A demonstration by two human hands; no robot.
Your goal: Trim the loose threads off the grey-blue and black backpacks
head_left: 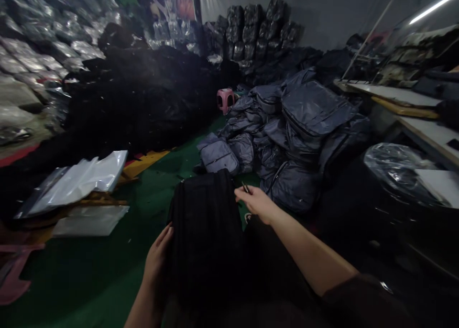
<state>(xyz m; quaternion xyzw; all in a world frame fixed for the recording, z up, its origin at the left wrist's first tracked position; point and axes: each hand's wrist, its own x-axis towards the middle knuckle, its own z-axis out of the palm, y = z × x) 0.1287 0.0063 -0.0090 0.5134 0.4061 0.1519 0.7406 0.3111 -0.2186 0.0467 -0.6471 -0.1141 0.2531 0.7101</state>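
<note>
A black backpack (206, 223) stands in front of me, close to my lap, its details lost in the dark. My left hand (160, 246) grips its left side, with the fingers partly hidden against the fabric. At the bag's upper right edge, my right hand (256, 201) is closed with a small dark tool (245, 188) sticking up between its fingers; its exact kind is too small to make out. The thumb and fingertips of that hand are at or very near the bag's side.
Dark blue-grey backpacks (287, 132) lie heaped ahead. A black pile (143, 93) fills the left, beside clear plastic bags (77, 182). Pink stools (225, 100) stand on the green floor (86, 270). A worktable (394, 96) and plastic-topped dark container (394, 170) are right.
</note>
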